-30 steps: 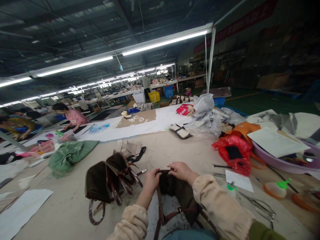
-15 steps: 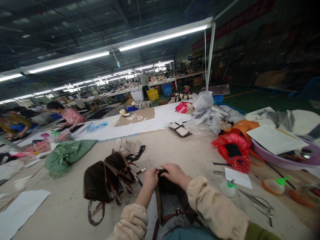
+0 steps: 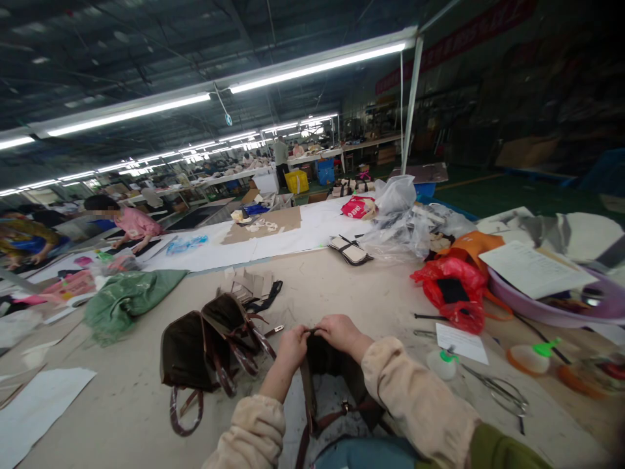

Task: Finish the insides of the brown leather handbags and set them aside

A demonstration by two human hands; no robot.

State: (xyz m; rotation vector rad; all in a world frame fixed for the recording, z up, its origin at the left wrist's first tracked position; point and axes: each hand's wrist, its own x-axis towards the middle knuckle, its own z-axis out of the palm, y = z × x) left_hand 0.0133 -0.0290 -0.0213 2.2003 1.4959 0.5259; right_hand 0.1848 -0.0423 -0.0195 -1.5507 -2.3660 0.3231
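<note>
A dark brown handbag with a reddish-brown strap and a small metal clasp stands at the near table edge against my body. My left hand pinches the bag's far top edge. Close beside it, my right hand grips the same edge, its fingers curled over the rim. The fingertips of both hands nearly meet there. To the left, two more dark brown handbags lean together, their handles partly wrapped in clear plastic. Behind these lies a pile of beige and black strips.
On the right are scissors, a white paper, green-capped bottles, a red plastic bag and a purple basin. A green cloth sack lies left. A person in pink works at a farther table.
The view has shifted slightly. Both hands remain on the bag's top edge, with the fingers moved only a little.
</note>
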